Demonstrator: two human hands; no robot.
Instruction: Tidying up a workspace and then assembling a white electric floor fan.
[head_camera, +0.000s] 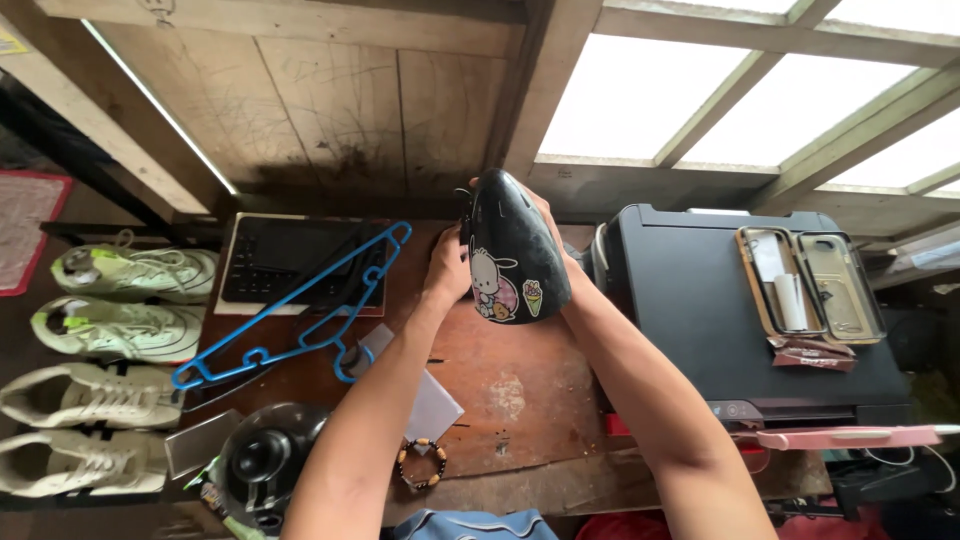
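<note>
Forearms rise; both hands' grip (500, 255) clasps the black stickered case (515, 260).

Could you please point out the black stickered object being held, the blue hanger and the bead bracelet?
black stickered object (515, 255): head view, on its stickered face.
blue hanger (300, 320): head view, on its long lower bar.
bead bracelet (421, 463): head view, on its beaded ring.

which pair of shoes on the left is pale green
The upper pair of pale green sneakers, farthest from the person; the lower pair of white sneakers has dark stripes.
</note>
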